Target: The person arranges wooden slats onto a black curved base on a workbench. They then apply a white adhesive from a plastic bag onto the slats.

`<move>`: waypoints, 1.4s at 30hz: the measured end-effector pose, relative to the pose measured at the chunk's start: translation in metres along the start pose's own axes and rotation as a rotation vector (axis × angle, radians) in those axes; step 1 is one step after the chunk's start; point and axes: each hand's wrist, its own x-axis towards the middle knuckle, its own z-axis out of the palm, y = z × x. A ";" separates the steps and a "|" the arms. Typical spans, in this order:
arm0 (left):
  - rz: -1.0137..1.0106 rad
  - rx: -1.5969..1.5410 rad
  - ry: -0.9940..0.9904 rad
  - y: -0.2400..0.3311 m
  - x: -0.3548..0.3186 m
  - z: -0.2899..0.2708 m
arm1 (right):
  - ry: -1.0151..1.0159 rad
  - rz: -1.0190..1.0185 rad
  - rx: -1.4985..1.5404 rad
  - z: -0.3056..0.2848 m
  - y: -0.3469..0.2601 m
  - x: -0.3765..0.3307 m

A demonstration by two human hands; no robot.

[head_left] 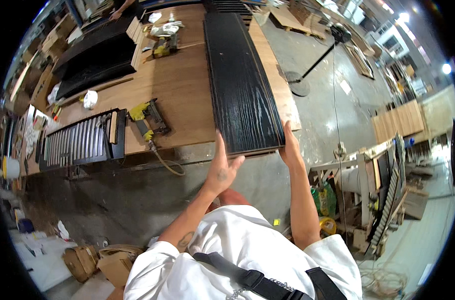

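Note:
A long black wood-grain board (245, 85) lies lengthwise on the wooden worktable, its near end at the table's front edge. Thin layered edges show along its sides; whether several boards are stacked I cannot tell. My left hand (224, 167) holds the near left corner, fingers along the side and thumb by the front edge. At the near right corner my right hand (290, 148) presses against the side, its fingers pointing away from me. Between them, the two hands grip the board's near end. Part of the right hand's grip is hidden.
On the worktable (187, 90), left of the board, lie a yellow-black nail gun (148, 120) with a hose, another nail gun (165, 46), a black slatted panel (80, 140) and stacked black boards (100, 55). A stand (315, 65) is to the right. Another person's hand (116, 14) shows far left.

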 end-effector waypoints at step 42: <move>0.010 0.312 0.164 0.012 -0.007 -0.002 | -0.049 -0.553 -0.908 -0.056 -0.006 -0.036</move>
